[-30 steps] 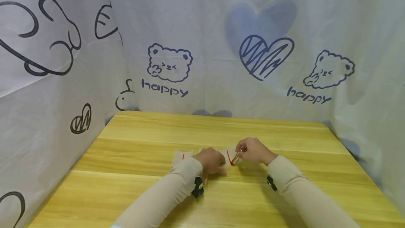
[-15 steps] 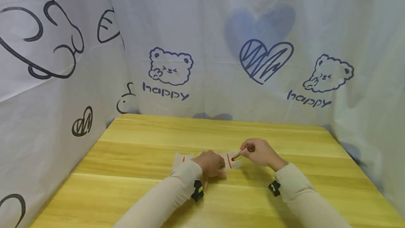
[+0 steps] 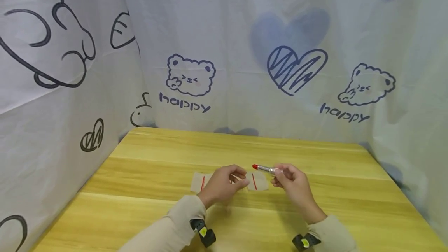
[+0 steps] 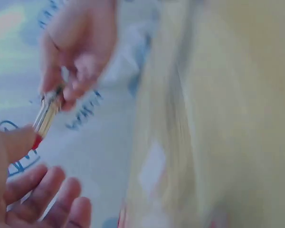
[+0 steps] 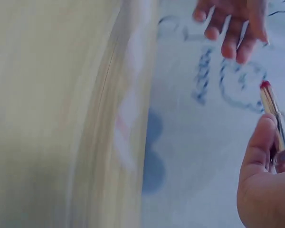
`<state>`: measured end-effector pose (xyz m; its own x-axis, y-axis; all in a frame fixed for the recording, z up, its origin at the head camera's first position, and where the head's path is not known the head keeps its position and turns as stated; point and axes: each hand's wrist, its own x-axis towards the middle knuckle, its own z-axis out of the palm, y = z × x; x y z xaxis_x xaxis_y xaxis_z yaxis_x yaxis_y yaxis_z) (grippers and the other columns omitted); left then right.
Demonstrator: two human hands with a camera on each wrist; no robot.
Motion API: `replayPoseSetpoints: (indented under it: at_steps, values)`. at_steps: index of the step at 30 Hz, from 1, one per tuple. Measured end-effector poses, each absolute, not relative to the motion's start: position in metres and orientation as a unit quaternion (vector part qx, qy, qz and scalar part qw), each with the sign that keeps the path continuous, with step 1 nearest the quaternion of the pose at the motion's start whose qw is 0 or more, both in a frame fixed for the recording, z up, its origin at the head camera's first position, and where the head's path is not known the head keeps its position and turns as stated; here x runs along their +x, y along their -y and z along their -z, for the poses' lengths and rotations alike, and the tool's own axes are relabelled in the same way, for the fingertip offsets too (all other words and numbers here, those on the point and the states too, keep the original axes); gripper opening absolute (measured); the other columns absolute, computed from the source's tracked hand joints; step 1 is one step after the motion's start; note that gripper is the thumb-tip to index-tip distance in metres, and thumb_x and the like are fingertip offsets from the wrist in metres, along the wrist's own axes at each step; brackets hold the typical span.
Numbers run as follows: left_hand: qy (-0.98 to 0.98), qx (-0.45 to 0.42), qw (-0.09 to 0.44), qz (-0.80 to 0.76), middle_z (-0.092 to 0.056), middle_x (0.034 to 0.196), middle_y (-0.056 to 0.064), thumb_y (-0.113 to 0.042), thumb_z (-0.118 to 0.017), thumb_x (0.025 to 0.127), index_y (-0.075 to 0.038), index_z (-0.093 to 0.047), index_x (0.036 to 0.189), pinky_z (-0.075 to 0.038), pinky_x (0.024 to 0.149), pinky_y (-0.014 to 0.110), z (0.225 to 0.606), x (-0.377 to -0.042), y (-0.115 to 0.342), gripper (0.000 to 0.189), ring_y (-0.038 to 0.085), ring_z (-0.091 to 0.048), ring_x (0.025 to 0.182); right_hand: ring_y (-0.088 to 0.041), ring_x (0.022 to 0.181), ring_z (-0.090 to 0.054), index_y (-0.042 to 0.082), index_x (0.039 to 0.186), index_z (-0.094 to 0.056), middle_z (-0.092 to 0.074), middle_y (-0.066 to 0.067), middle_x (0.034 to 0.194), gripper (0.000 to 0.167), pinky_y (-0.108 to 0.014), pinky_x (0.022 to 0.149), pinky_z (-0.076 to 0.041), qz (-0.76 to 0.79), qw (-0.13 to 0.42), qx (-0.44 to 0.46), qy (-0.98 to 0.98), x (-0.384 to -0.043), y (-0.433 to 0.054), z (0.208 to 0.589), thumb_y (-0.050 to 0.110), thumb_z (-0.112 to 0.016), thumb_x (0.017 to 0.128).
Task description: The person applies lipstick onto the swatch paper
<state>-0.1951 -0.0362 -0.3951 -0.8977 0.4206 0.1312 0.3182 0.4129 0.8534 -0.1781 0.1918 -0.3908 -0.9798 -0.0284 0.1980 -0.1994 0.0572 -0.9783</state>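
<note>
My right hand (image 3: 295, 186) pinches a lipstick (image 3: 265, 168) with a red tip and a shiny metal tube. Its tip points left toward my other hand, above the paper. In the right wrist view the lipstick (image 5: 277, 124) shows a second shiny part beside it, too blurred to name. My left hand (image 3: 223, 182) hovers over the middle paper with fingers relaxed and nothing in them. Two pale paper pieces, a right one (image 3: 261, 182) and a left one (image 3: 196, 182), each bear a red stroke. Paper between them is mostly hidden by the left hand.
A wooden table (image 3: 168, 147) carries the papers near its middle. Behind and beside it hangs a pale curtain (image 3: 238, 100) printed with bears and hearts. Both wrists wear black devices, one the left wrist camera (image 3: 204, 233).
The right hand has lifted the lipstick off the right paper, where a red stroke shows, and turned over. The left hand has risen off the papers, its fingers loosened.
</note>
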Motion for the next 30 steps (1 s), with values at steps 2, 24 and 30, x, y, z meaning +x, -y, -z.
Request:
replayPoseSetpoints:
  at_steps: [2,24,30]
  values:
    - [-0.802,0.196,0.052,-0.562,-0.065,0.105,0.002,-0.032,-0.065,0.095,-0.008,-0.064,0.118,-0.053,0.073,0.032,0.395,-0.183,0.036,0.034,0.017,-0.061,0.090,-0.010,0.073,-0.063,-0.006,0.108,-0.058,-0.063,-0.008,0.089,0.020,-0.021,0.067,-0.054,-0.741,0.030,0.079,0.666,-0.168,-0.186,0.388,0.011,-0.053,0.101]
    - [-0.567,0.089,0.013,-0.818,-0.067,0.098,0.006,-0.012,-0.064,0.095,0.016,-0.059,0.114,-0.051,0.083,0.030,0.396,-0.129,0.019,0.034,0.013,-0.061,0.087,0.002,0.059,-0.060,0.010,0.104,-0.064,-0.067,0.007,0.074,0.037,-0.014,0.057,-0.047,-0.831,-0.315,0.162,0.429,-0.124,-0.149,0.390,0.035,-0.036,0.107]
    - [-0.535,0.085,0.036,-0.840,-0.063,0.119,0.015,-0.013,-0.063,0.096,0.015,-0.051,0.125,-0.049,0.087,0.027,0.391,-0.129,0.019,0.042,0.017,-0.060,0.103,0.002,0.063,-0.062,0.010,0.106,-0.064,-0.068,0.006,0.078,0.034,-0.015,0.063,-0.050,-0.835,-0.320,0.168,0.415,-0.124,-0.148,0.390,0.032,-0.038,0.106]
